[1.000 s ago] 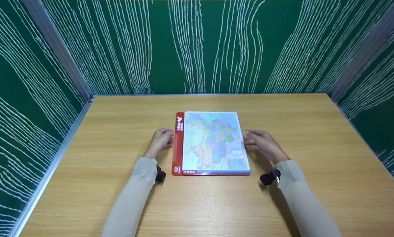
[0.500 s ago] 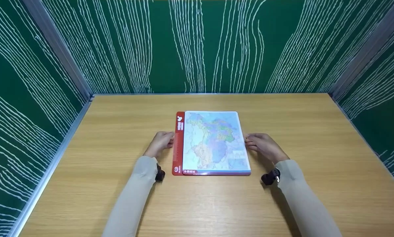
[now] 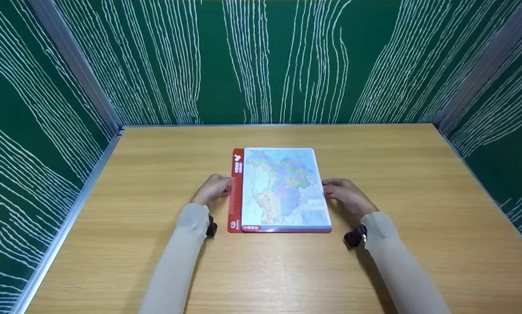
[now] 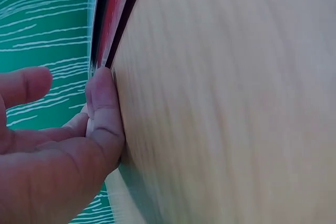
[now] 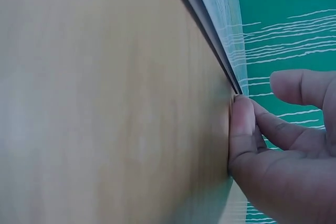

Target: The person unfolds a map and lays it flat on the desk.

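A printed map in pastel colours lies flat on the table, with a red strip showing along its left side. My left hand is at the outer edge of that strip, its fingertips right at the rim. In the left wrist view, fingers rest against the tabletop beside the layered red and dark edge, and another digit stands away from it. On the opposite side, my right hand has its fingertips at the map's right edge. The right wrist view shows a digit low beside that edge.
The wooden table extends around the map on all sides. Green panels with wavy white lines rise behind it and at both sides, framed by grey posts. A small black camera sits at the right wrist.
My right hand has shifted slightly down and left, closer against the map's edge. The left hand has moved slightly down and right. The map has stayed about where it was.
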The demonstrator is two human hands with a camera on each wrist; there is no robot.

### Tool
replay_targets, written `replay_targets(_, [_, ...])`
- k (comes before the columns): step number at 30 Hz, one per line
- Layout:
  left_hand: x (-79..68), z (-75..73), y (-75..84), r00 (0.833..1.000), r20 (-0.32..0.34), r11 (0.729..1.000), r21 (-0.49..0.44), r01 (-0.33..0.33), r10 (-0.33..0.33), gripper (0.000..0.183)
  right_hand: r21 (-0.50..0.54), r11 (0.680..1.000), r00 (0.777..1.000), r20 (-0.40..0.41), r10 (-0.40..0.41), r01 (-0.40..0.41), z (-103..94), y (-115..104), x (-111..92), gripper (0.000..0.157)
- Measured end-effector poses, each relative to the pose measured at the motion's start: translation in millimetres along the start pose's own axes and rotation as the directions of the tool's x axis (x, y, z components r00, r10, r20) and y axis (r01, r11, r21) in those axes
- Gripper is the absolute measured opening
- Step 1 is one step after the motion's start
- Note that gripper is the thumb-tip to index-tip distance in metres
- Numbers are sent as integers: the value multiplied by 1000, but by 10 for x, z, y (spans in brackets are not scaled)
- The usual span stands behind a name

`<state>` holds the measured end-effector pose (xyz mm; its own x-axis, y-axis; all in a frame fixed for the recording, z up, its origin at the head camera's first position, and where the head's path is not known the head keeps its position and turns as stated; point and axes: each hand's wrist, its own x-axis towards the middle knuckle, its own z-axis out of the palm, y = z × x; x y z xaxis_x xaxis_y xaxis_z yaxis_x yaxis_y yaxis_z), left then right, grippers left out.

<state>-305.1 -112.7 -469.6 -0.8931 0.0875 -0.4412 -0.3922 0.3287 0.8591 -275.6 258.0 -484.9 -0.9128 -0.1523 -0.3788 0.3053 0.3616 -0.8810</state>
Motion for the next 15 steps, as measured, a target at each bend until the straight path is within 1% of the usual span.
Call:
replay_targets(2, [4, 1, -9, 1000, 3, 1000, 8, 4, -4, 32, -1, 1000, 1000, -9, 3, -3, 11, 3, 2, 52])
replay_targets(5, [15, 6, -20, 1000, 18, 999, 19, -25, 25, 26, -7, 999, 999, 4, -33, 33, 21, 13, -1, 53])
replay_targets(8, [26, 6, -25, 998, 32, 998, 22, -56, 55, 25, 6, 999, 999, 4, -49, 49, 31, 18, -4, 54])
replay_targets(9, [29, 7, -24, 997, 40, 998, 20, -64, 63, 27, 8, 999, 999, 2, -47, 47, 34, 18, -3, 54])
replay_targets(13, [29, 3, -18, 998, 36, 998, 14, -57, 56, 25, 24, 1000, 1000, -29, -4, 5, 51, 1, 15, 54])
replay_targets(15, [31, 2, -21, 997, 38, 998, 3, -64, 64, 24, 26, 1000, 999, -34, 7, -6, 63, -7, 25, 53])
